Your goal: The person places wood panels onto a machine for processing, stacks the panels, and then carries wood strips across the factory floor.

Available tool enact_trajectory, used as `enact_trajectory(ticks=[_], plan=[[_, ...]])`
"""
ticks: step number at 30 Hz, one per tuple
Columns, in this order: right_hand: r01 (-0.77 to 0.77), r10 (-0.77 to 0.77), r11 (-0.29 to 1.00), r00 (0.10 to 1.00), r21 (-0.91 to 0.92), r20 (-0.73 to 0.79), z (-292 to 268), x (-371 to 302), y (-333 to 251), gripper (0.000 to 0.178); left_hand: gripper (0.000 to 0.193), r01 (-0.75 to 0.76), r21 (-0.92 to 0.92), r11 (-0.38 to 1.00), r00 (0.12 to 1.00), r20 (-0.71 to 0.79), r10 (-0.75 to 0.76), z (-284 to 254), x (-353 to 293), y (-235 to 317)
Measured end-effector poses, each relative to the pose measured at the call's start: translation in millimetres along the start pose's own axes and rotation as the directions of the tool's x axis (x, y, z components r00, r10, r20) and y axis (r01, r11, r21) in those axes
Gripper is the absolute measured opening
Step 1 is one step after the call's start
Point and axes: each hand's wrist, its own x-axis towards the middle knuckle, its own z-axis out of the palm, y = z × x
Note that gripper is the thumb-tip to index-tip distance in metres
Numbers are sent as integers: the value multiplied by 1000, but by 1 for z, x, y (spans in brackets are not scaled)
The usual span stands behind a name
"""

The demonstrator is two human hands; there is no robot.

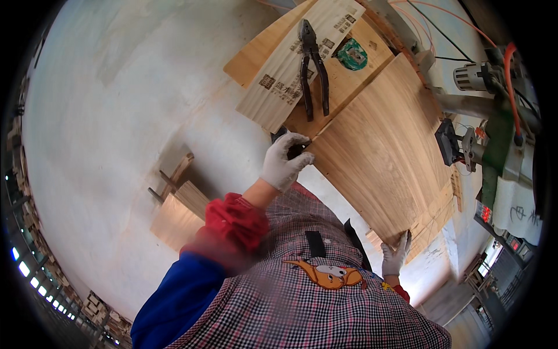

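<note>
Board [378, 151] lies at right in front of me. My left hand [281, 163] is at its left corner, thumb and fingers apart. My right hand [394, 257] touches its near end; whether those fingers clamp it, I cannot tell. Black pliers [311, 47] lie on the far pale strip [279, 87].

Pale brown wooden board [378, 145], grained, lying flat
</note>
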Motion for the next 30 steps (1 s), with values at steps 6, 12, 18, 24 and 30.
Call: enact_trajectory(ticks=[6, 12, 18, 24, 30], plan=[[-1, 0, 997, 1000, -81, -12, 1, 1, 4, 89, 31, 31, -66, 997, 999, -20, -32, 3, 0, -1], [-28, 25, 988, 1000, -151, -18, -5, 5, -6, 89, 32, -75, 10, 997, 997, -11, 76, -3, 6, -26], [-81, 78, 986, 997, -147, -26, -8, 3, -11, 90, 31, 8, -75, 997, 1000, -17, -9, 1, 5, -17], [-58, 51, 987, 997, -148, -50, -5, 4, -6, 91, 31, 68, -142, 987, 998, 10, -67, 0, 8, -15], [-78, 71, 987, 996, -140, -55, -7, 1, -5, 90, 30, 51, -135, 990, 998, 28, -48, 1, 7, -15]])
